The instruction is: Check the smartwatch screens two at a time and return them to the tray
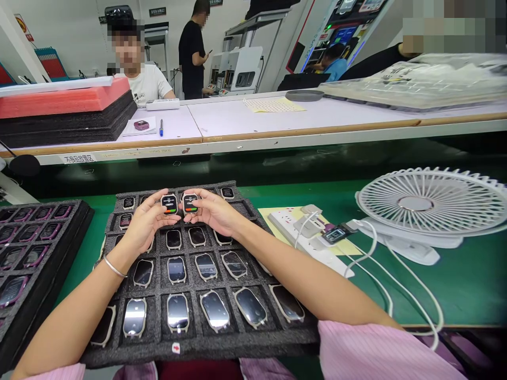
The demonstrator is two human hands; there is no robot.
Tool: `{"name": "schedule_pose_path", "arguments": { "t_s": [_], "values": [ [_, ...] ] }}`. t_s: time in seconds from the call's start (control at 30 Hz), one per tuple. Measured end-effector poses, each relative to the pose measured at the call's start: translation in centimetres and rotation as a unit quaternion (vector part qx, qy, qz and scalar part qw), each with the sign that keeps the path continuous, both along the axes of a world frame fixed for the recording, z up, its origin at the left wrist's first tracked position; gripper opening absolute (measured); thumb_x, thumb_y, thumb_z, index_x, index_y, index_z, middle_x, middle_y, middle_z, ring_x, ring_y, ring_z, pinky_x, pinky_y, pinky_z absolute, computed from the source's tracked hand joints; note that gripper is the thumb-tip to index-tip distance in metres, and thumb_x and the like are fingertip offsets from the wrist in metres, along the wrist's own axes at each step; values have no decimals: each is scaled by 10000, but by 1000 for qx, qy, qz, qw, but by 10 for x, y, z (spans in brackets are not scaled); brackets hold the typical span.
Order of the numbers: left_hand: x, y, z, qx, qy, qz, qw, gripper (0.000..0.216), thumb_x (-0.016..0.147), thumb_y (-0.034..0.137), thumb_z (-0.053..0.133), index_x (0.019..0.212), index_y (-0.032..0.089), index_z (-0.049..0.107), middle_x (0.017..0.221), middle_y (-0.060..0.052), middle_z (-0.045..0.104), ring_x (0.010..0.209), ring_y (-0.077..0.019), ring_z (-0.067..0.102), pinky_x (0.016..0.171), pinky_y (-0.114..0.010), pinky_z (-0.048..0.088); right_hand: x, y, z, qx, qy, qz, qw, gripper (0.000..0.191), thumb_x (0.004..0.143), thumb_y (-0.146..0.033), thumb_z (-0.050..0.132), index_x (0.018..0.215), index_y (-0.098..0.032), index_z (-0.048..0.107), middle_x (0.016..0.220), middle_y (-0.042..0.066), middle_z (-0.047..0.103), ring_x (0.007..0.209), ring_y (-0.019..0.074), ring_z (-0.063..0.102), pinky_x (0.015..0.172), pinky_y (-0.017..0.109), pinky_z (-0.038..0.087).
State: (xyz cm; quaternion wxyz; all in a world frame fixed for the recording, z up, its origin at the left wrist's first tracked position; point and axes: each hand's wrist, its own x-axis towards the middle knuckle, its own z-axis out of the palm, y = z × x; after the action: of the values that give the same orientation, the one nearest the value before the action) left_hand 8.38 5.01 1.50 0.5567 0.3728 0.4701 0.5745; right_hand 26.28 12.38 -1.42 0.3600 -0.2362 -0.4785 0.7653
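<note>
My left hand (148,219) grips a smartwatch (169,204) whose lit screen shows text with a green and orange bar. Right beside it, my right hand (209,211) pinches a second smartwatch (190,203) with a similar lit screen. Both thumbs lie over the lower edges of the watches. Below the hands is a black foam tray (158,303) with square pockets. Several strapless watch bodies with light frames lie in it, such as a watch body (177,311) in the front row. The forearms hide some pockets.
Another foam tray (75,232) with purple-framed watches is at left. To the right are a white power strip (293,232) with cables, a small device (336,234) and a white fan (415,203). Beyond, a raised shelf (222,124) holds foam sheets (99,100); people are behind it.
</note>
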Motion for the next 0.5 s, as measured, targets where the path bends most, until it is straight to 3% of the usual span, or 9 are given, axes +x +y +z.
{"name": "schedule_pose_path", "arguments": {
  "t_s": [0.17,0.27,0.5],
  "values": [
    [0,0,-6,28,74,2,997,425,735,252,705,1145,165,628,750,14,675,549,-115,673,557,-233,543,0,-2,-2,48,-35,-6,998,285,777,-231,738,991,-196,554,806,14,745,480,89,644,439,171,453],
    [1,2,-8,50,120,0,991,438,692,250,762,1101,166,630,731,29,665,474,-61,587,482,-191,481,2,-1,0,52,-38,-2,998,278,766,-155,707,1006,-197,574,870,22,742,541,109,682,481,194,497],
    [17,16,3,47,138,-87,985,661,643,139,755,1248,188,492,930,-12,687,627,-109,677,636,-274,570,32,11,24,39,-6,-10,999,383,713,-33,606,1059,-195,577,861,8,705,645,146,720,571,246,563]
  ]
}}
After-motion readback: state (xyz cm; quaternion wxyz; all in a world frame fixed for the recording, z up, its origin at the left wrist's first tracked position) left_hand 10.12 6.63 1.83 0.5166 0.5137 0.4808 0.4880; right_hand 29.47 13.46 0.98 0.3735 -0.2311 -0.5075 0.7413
